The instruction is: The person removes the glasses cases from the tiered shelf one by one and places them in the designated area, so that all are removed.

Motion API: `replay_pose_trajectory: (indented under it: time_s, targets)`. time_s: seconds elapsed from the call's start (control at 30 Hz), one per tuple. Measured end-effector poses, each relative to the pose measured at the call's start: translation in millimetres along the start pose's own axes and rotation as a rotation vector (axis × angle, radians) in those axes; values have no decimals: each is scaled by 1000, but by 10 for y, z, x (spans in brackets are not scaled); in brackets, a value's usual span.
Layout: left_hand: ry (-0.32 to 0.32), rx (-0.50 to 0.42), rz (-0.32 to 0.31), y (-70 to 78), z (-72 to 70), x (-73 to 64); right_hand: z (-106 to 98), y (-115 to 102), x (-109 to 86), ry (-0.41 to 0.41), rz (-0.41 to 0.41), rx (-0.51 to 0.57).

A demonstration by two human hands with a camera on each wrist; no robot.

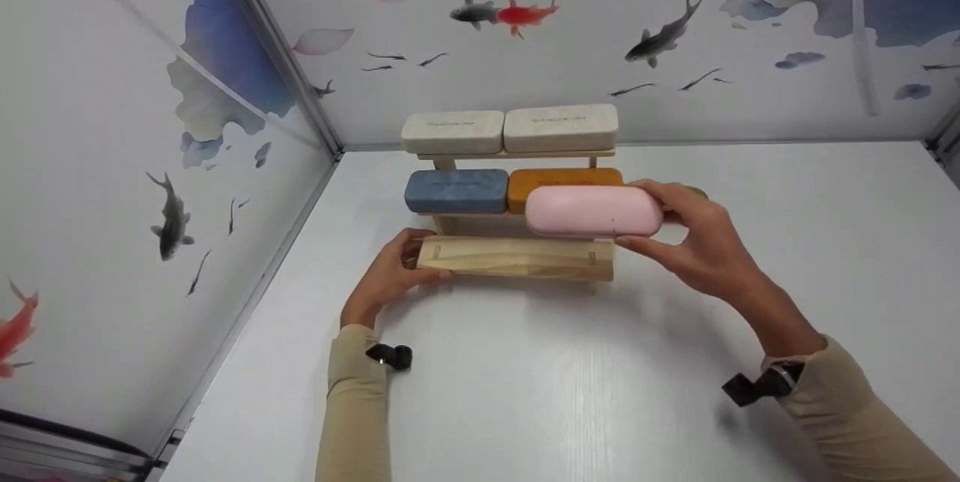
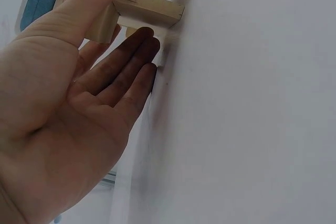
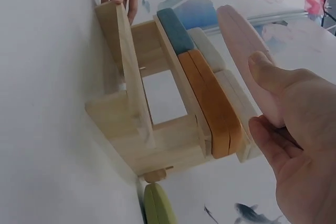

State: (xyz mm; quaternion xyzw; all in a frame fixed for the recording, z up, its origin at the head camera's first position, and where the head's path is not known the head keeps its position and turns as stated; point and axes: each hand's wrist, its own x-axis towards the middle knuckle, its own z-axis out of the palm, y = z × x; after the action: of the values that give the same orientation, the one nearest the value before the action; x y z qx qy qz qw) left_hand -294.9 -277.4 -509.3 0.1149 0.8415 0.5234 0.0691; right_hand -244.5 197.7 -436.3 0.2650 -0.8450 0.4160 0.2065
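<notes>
My right hand (image 1: 709, 246) grips the right end of a pink glasses case (image 1: 592, 211), raised in front of a wooden tiered rack (image 1: 517, 257). Thumb and fingers pinch the case from opposite sides in the right wrist view. At the rack's lowest board, my left hand (image 1: 394, 272) holds the left end, its thumb along the front edge; the left wrist view shows the other fingers (image 2: 123, 72) extended beneath the wood. A blue case (image 1: 456, 191) and an orange case (image 1: 562, 178), partly covered by the pink one, lie on the middle tier.
Two cream cases (image 1: 453, 133) sit side by side on the top tier. Behind the right hand, a green case (image 3: 158, 203) lies on the white table (image 1: 525, 392) beside the rack. White panels printed with fish (image 1: 660, 36) stand at the back and left.
</notes>
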Motion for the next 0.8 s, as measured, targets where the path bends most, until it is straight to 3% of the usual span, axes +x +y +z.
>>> replay_pose_trajectory:
  time_s: [0.5, 0.8]
  targets:
    - [1, -3, -26, -5, -6, 4, -494, 309, 11, 117, 29, -49]
    - [10, -2, -31, 2, -10, -17, -608, 602, -131, 134, 124, 19]
